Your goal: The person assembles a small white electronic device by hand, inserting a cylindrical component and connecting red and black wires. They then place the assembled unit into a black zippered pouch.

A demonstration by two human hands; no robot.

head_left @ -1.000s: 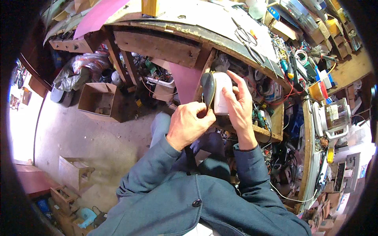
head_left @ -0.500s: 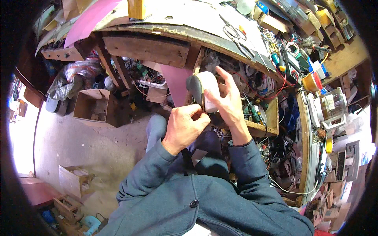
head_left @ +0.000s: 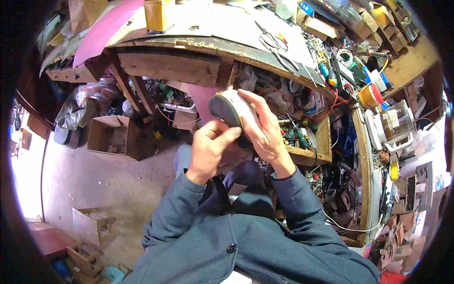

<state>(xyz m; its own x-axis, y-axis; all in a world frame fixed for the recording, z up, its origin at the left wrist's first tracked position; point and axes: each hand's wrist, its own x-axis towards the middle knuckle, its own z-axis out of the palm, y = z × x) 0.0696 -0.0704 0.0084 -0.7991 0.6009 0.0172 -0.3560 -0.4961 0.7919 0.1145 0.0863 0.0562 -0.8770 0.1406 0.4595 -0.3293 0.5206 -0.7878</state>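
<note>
A rounded white-and-dark object (head_left: 222, 108), with a smooth dark grey face and a paler side, is held up in front of me; its exact kind cannot be made out. My right hand (head_left: 266, 132) wraps around it from the right, fingers over the top and palm along its pale side. At its lower edge, the thumb and bent fingers of my left hand (head_left: 208, 150) pinch close against the rim. Whatever small part lies between those left fingertips is hidden.
Ahead stands a cluttered wooden workbench (head_left: 198, 43) with pliers (head_left: 286, 61) on top. An open drawer (head_left: 309, 154) of tools juts out at right, beside a clear-and-white jug (head_left: 395, 125). A cardboard box (head_left: 109, 137) sits on the floor at left.
The object has turned in my hands, so more of its dark face shows and less of its white side. My right fingers, raised before, now lie over its top.
</note>
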